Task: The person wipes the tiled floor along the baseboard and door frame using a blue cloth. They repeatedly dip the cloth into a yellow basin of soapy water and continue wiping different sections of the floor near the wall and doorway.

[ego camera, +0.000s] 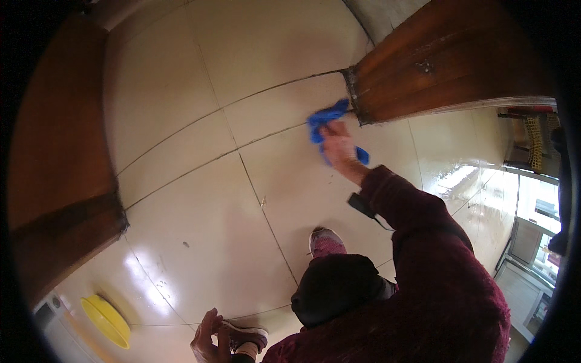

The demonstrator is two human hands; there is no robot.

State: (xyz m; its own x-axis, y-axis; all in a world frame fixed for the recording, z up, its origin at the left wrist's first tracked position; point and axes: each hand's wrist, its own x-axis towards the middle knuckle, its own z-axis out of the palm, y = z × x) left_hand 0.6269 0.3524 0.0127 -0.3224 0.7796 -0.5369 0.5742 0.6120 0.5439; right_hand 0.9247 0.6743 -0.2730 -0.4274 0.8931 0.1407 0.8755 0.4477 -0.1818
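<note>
My right hand (339, 143) grips a bunched blue cloth (323, 122) against the tiled floor (268, 181), close to the foot of the brown wooden door frame at the right. Parts of the cloth stick out on both sides of the hand, which is slightly blurred. Low in the view, my left hand (210, 338) is held beside my shoe, fingers bent and apart, with nothing visible in it. A small dark object on a cord hangs by my right sleeve.
Wooden door frame parts stand at the left (63, 149) and right (435, 68). A yellow basin (105, 321) rests at the lower left. My shoes (326, 240) are on the tiles. At the far right are a chair-like item and glazed frames.
</note>
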